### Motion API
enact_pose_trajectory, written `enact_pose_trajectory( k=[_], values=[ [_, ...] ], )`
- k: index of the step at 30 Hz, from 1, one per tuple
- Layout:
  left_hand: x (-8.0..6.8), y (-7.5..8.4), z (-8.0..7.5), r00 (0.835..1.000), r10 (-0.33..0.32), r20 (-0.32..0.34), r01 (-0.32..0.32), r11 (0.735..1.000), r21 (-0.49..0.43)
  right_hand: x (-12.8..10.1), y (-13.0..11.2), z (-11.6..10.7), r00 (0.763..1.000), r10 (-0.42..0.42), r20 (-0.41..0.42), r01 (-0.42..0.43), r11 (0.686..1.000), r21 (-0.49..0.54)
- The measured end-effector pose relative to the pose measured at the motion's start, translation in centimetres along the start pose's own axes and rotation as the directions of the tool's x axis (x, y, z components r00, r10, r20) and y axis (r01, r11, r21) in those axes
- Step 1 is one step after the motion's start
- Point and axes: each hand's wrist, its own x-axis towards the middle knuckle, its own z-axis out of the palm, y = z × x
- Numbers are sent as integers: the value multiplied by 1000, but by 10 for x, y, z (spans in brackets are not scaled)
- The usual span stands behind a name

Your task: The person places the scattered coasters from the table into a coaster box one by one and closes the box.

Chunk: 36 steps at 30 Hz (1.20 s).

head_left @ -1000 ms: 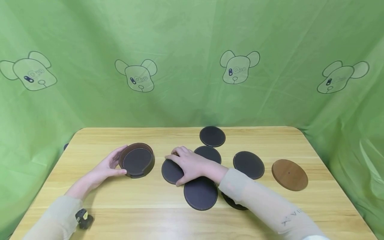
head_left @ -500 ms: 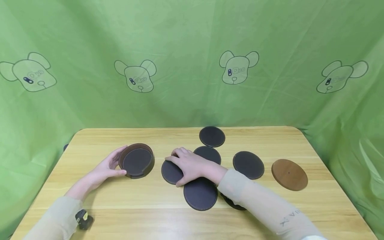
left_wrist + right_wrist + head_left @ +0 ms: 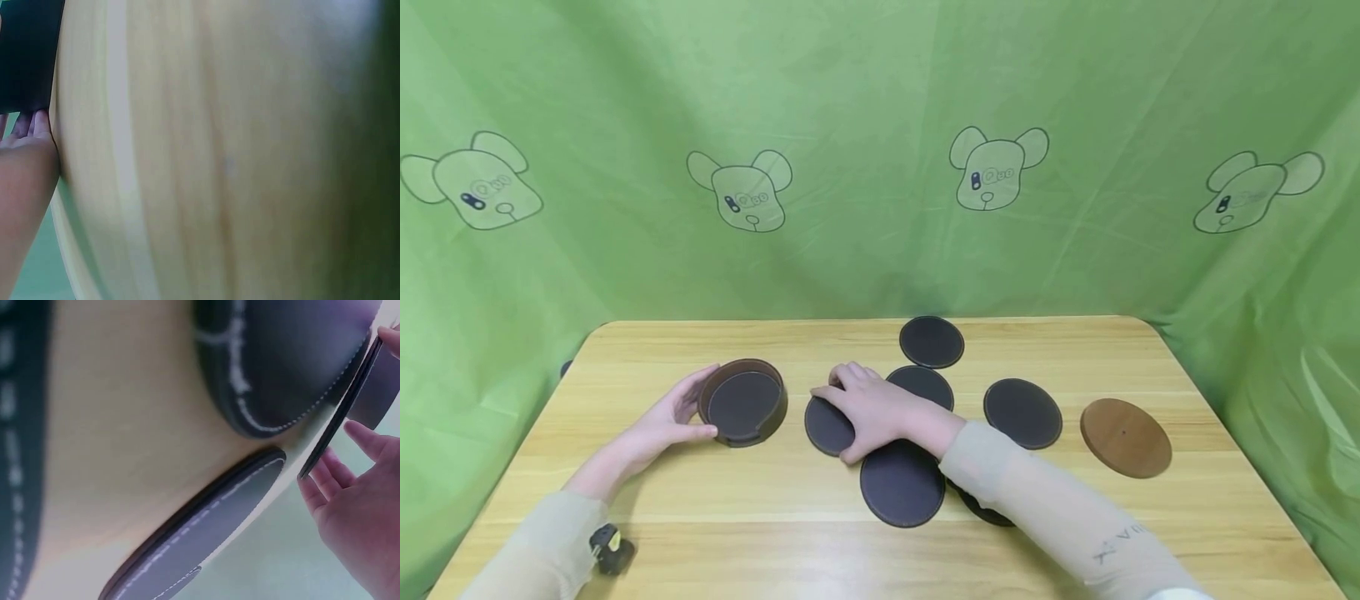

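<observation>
A round brown coaster holder with a dark coaster lying in it stands left of centre on the wooden table. My left hand curls round its left side, thumb at the front. In the left wrist view the holder is a dark patch just beyond my fingers. My right hand lies over a dark round coaster beside the holder. The right wrist view shows this coaster tilted up off the table, with my fingertips pinching its edge.
More dark coasters lie at the back, behind my right wrist, to the right, in front and half under my right forearm. A brown wooden disc sits far right. Green cloth surrounds the table.
</observation>
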Motion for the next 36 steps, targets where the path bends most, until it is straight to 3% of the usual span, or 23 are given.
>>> enact_pose_trajectory(
  k=[11, 23, 36],
  values=[
    [0, 1, 1, 1000, -2, 3, 2, 1000, 4, 6, 0, -15, 998, 26, -61, -22, 998, 53],
    [1, 1, 1, 1000, -2, 5, 2, 1000, 6, 27, -8, -37, 990, 15, -139, -3, 996, 88],
    [-1, 4, 1, 1000, -11, 8, 11, 1000, -1, 58, -28, -44, 989, 19, -149, -4, 995, 100]
  ],
)
